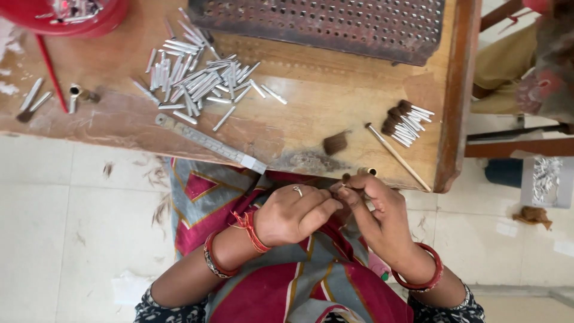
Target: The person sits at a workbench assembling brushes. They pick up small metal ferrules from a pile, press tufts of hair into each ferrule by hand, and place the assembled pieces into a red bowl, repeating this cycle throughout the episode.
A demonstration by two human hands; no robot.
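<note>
My left hand (296,212) and my right hand (376,212) meet over my lap, just below the wooden table's front edge (179,134). Their fingertips pinch one small piece together, a thin tube with a brown hair tuft (345,178) showing at its top; most of it is hidden by my fingers. A pile of several silver metal tubes (197,81) lies on the table to the upper left. Several finished tubes with brown tufts (405,122) lie at the right. A loose brown hair tuft (336,143) sits near the edge.
A metal ruler (209,142) lies slanted by the front edge. A thin wooden stick (397,157) lies at the right. A perforated metal tray (323,24) stands at the back, a red tub (89,15) at the far left. Another person (532,66) sits at the right.
</note>
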